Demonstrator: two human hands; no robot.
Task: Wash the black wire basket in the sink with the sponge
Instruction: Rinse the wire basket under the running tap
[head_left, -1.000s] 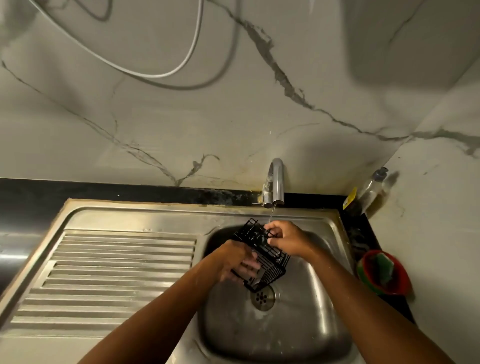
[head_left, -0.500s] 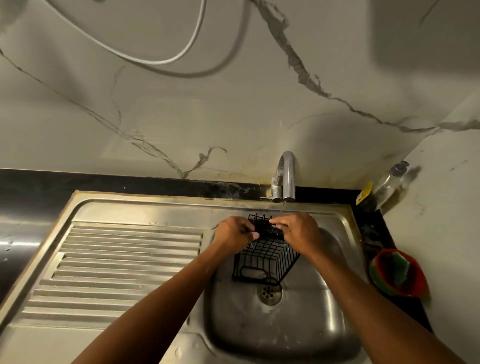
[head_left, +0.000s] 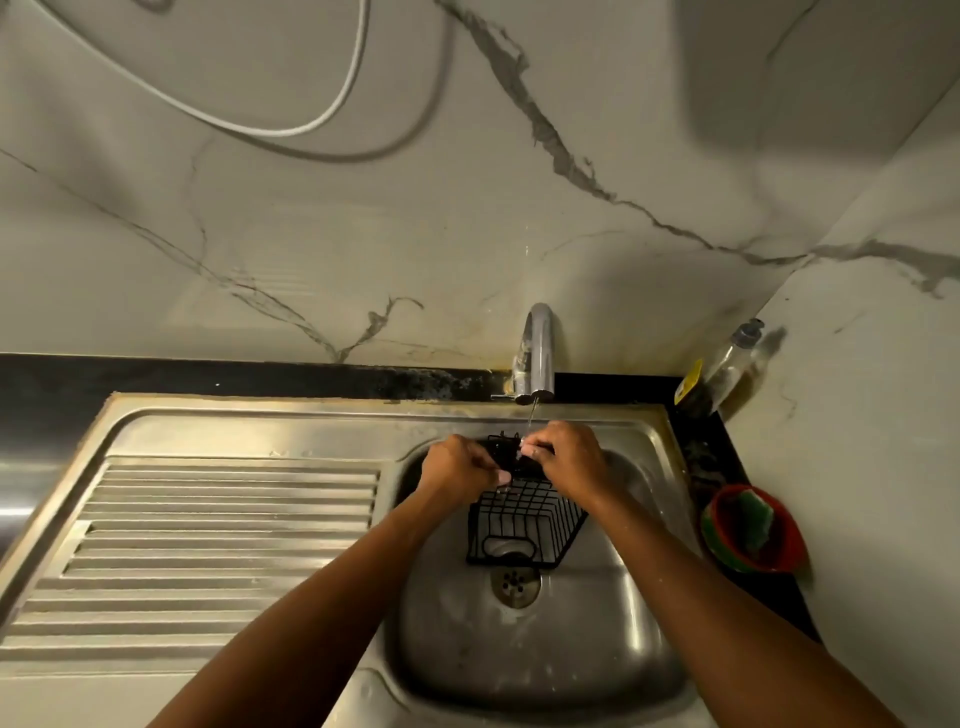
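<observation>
The black wire basket hangs tilted over the steel sink, just above the drain, with its far end under a thin stream from the tap. My left hand grips the basket's far end from the left. My right hand grips the same end from the right, fingers curled over the wires. The green sponge lies in a red bowl on the counter to the right; neither hand holds it.
A ribbed steel drainboard spreads to the left of the basin. A soap bottle stands in the back right corner by the marble wall. A white cable hangs on the wall above.
The basket was turned from lying slantwise to hanging with its far end up under the tap. Both hands moved up onto that far end.
</observation>
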